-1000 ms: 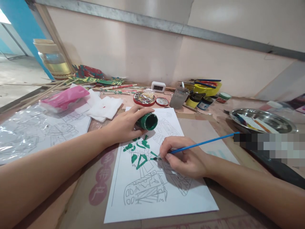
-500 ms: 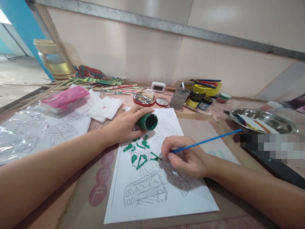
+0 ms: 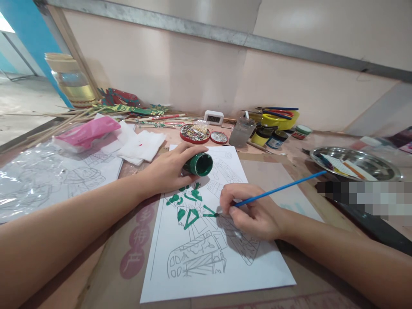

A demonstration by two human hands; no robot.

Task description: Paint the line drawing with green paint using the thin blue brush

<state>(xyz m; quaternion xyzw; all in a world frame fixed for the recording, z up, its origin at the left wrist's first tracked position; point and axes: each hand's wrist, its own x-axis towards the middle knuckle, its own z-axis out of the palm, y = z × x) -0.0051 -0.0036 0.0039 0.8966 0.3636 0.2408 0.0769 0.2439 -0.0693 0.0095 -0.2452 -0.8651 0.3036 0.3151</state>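
Note:
My left hand (image 3: 170, 169) is wrapped around a jar of green paint (image 3: 201, 164), tilted so its open mouth faces me, low over the upper part of the drawing sheet (image 3: 180, 287). Between the fingers and thumb of my right hand (image 3: 252, 210) is a blue-handled paintbrush (image 3: 280, 189). Its dark tip touches the paper at the right end of a green outlined shape (image 3: 210, 211). Pencil outlines cover much of the sheet, with several green patches painted below the jar. My right hand rests on the sheet and hides part of the drawing.
Cardboard (image 3: 119, 249) lies under the sheet. Behind stand a small digital clock (image 3: 213, 117), a cup of cloudy water (image 3: 241, 131), paint jars (image 3: 277, 139) and a red dish of beads (image 3: 195, 134). A metal bowl (image 3: 389, 171) is at right, a pink tissue pack (image 3: 88, 132) at left.
The brush tip has moved slightly right, lengthening the green line on the paper. My right hand has shifted a little right with it; my left hand and the jar stay still.

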